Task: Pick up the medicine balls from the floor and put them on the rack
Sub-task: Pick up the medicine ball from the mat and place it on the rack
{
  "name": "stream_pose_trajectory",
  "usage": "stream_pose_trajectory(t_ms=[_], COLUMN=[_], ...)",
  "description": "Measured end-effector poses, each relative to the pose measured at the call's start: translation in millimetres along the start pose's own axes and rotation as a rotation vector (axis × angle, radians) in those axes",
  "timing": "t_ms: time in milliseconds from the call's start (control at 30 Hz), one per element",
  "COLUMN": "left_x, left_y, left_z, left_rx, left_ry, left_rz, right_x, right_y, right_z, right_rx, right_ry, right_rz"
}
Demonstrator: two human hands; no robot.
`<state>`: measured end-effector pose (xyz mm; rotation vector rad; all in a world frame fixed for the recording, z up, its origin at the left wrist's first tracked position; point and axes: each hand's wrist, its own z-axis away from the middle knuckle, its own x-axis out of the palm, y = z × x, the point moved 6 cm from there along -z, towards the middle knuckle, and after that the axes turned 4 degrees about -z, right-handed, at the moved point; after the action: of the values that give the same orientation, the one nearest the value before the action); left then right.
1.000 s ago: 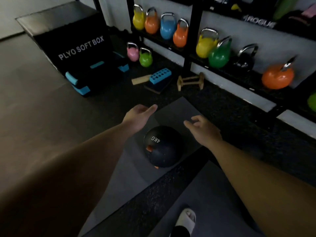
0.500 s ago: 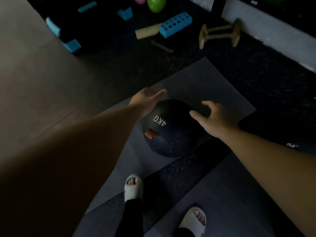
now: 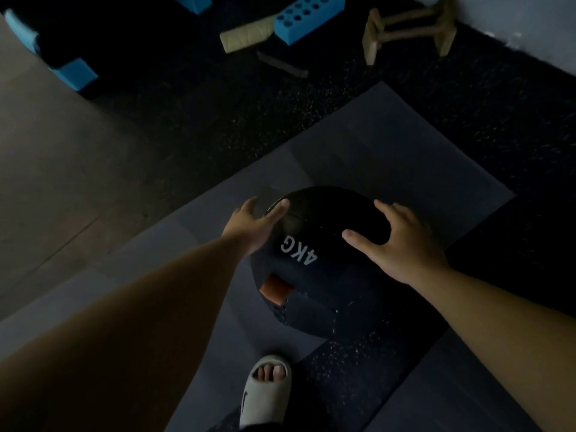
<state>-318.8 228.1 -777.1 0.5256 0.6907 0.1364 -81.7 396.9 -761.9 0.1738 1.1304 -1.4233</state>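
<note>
A black medicine ball (image 3: pixel 314 275) marked "4KG", with an orange patch, rests on a grey floor mat (image 3: pixel 374 145) in the middle of the head view. My left hand (image 3: pixel 252 226) lies against the ball's upper left side, its thumb on the surface. Across from it, my right hand (image 3: pixel 402 244) is spread over the upper right side, thumb on top and fingers curling round the far edge. The ball sits on the mat between both palms. The rack is out of view.
My foot in a pale sandal (image 3: pixel 268 391) stands just in front of the ball. At the top lie a blue block with holes (image 3: pixel 308 17), a beige foam piece (image 3: pixel 246 37) and wooden parallettes (image 3: pixel 408 26). A black box with blue corners (image 3: pixel 71 73) is at the upper left.
The view has tipped down and closer to the floor. Both hands have come down from hovering above the ball and now rest on its two sides.
</note>
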Motion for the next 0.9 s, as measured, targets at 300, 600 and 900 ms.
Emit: stream_pose_trajectory(t_ms=[300, 600, 900], left_x=[24.0, 51.4, 55.4], left_y=[-30.8, -30.2, -45.3], left_z=[-91.6, -122.9, -125.5], left_rx=[-0.076, -0.235, -0.357], left_ry=[-0.106, -0.312, -0.373], left_rz=[0.115, 0.378, 0.456], right_x=[31.7, 36.2, 40.9], right_y=[25.0, 14.6, 11.6], right_z=[-75.8, -96.0, -93.5], right_rx=[0.008, -0.043, -0.043], right_ry=[0.0, -0.126, -0.117], right_rz=[-0.094, -0.149, -0.197])
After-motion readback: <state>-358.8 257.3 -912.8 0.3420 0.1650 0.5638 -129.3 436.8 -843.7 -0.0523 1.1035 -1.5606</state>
